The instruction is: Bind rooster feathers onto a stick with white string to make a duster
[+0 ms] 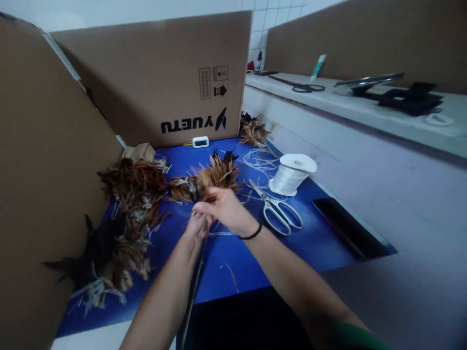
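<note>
A thin stick [194, 294] runs up from the lower edge of the view into my left hand [199, 224], whose fingers are closed round its upper part. Dark and brown feathers [196, 189] stand at the stick's top, slightly blurred. My right hand [229, 210], with a black band at the wrist, pinches at these feathers just above my left hand. Behind my hands lies a bunch of brown feathers [221, 172] with dark tips. Silver scissors [279, 209] rest to the right of my right hand, beside a spool of white ribbon [292, 175].
Piles of brown and black feathers [133, 182] line the left of the blue table [251, 272]. Cardboard walls [146, 82] stand left and behind. A black phone-like slab [350, 228] lies at right. The ledge [292, 85] holds black scissors [306, 88] and a glue stick [318, 67].
</note>
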Tool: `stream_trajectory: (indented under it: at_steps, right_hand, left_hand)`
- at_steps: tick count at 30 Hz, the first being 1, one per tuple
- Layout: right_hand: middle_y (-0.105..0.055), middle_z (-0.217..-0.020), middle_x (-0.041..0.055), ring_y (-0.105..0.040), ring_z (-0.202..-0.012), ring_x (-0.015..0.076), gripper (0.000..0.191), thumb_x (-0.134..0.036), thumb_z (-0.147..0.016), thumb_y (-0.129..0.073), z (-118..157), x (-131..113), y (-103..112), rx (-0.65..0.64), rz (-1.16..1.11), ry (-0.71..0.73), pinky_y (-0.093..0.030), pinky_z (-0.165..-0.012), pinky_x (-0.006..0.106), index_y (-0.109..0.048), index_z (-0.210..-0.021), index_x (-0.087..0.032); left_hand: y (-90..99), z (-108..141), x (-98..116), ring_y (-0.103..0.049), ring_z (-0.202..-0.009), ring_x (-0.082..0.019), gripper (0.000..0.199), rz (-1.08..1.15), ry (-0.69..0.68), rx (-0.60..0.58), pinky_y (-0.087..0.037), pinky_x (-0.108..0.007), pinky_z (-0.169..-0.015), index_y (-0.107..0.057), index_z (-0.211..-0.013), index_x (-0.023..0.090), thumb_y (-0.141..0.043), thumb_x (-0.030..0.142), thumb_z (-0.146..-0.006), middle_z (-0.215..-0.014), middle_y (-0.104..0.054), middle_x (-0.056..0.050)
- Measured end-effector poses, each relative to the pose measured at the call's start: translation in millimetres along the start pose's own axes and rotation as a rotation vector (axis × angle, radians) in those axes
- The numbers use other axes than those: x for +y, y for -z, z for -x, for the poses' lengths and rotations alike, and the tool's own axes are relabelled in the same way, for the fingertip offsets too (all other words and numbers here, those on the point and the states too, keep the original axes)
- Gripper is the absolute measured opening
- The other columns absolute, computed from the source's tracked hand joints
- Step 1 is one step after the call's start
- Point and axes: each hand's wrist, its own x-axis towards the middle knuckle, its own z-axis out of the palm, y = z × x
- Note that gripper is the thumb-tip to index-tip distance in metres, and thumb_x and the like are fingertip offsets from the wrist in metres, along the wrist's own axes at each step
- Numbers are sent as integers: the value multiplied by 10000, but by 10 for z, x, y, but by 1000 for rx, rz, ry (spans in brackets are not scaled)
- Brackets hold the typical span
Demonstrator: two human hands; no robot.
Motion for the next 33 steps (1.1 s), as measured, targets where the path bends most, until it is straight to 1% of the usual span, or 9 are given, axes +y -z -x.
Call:
stream_trajectory:
  at_steps: [3,4,6,11,16,20,23,28,33]
  right_hand:
    - [-621,-556,-7,-475,-378,66,225,-292,-631,-713,-43,77,343,241,25,50,-387,-358,183,-545,-673,-148]
    - [-619,-554,-6,-496,-397,76,223,-285,-622,-714,-58,121,419,290,47,57,-387,-355,181,-548,-675,-147]
    - [-617,-553,-3,-527,-430,95,204,-271,-619,-703,-89,223,513,340,88,53,-393,-356,184,-555,-685,-146]
    - [-619,-560,-7,-543,-448,117,151,-244,-630,-663,-156,446,550,371,201,25,-408,-368,207,-547,-677,-160]
    - [-631,-594,-6,-605,-557,147,129,-243,-653,-651,-173,521,591,418,382,67,-436,-461,221,-571,-717,-164]
    - [-636,-613,-9,-608,-571,144,109,-244,-704,-618,-157,502,610,387,504,92,-442,-517,233,-593,-785,-176]
    - [-632,-613,-10,-597,-583,147,95,-239,-721,-605,-138,449,599,389,647,115,-429,-540,237,-600,-801,-190]
    - [-599,-590,-12,-558,-573,132,14,-197,-730,-583,-102,319,567,346,874,154,-371,-545,219,-573,-724,-188]
    - [-541,-552,-30,-499,-532,113,53,-174,-720,-575,-94,243,548,330,972,198,-318,-526,214,-535,-689,-190]
  left_hand:
    - [-29,37,28,-243,-350,-15,324,-76,-38,-36,-125,-167,-374,-513,-553,136,-740,362,-606,-387,-339,72]
    - [-42,48,43,-228,-344,-11,326,-111,-40,-40,-115,-170,-375,-520,-562,132,-738,372,-600,-385,-332,78]
    - [-74,68,67,-225,-338,-10,347,-170,-44,-18,-105,-175,-378,-518,-565,131,-729,406,-596,-383,-329,81]
    - [-141,99,65,-234,-349,-12,401,-217,-89,34,-109,-180,-385,-515,-562,128,-720,472,-585,-394,-331,82]
    - [-150,102,43,-246,-359,-19,395,-247,-111,37,-134,-180,-390,-509,-565,130,-715,466,-590,-396,-336,82]
    - [-138,102,30,-259,-368,-26,359,-282,-126,25,-152,-183,-397,-515,-586,130,-699,436,-618,-405,-347,79]
    - [-137,105,25,-269,-376,-31,330,-306,-140,11,-152,-186,-404,-524,-604,129,-684,415,-644,-414,-352,77]
    - [-147,107,27,-271,-383,-33,308,-332,-150,1,-152,-188,-408,-524,-612,128,-672,395,-653,-421,-350,76]
    - [-139,100,27,-267,-386,-33,355,-310,-149,-28,-146,-191,-405,-525,-619,127,-681,446,-631,-432,-353,73]
